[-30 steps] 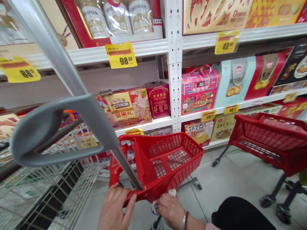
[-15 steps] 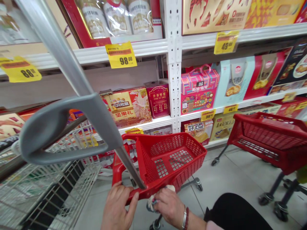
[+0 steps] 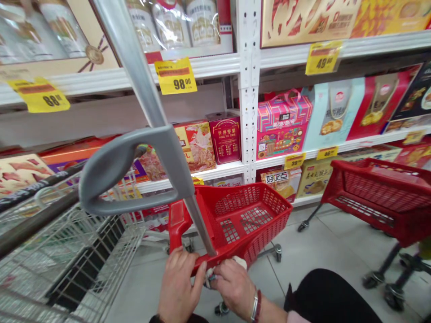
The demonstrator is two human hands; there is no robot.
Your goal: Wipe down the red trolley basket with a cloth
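A red shopping cart (image 3: 235,220) with a perforated basket stands in front of me. My left hand (image 3: 183,280) grips the red frame at its near corner, thumb on top and fingers over the edge. In my right hand (image 3: 234,285) is a bunched cloth (image 3: 240,261), pale with darker patches, pressed against the cart's near rim. A metal pole (image 3: 202,224) rises from the near rim, close to both hands. On it a grey loop-shaped handle (image 3: 134,208) sticks out to the left.
A wire shopping cart (image 3: 84,251) stands at the left. Another red cart (image 3: 380,197) is at the right. Behind are white shelves (image 3: 215,67) with boxed goods and yellow price tags (image 3: 177,76). A dark-clothed knee (image 3: 323,296) shows below, over the tiled floor (image 3: 303,251).
The grey handle and pole appear further right and more upright in view. My left hand has shifted right, closer to the right hand. The right hand with the cloth stays near the same spot.
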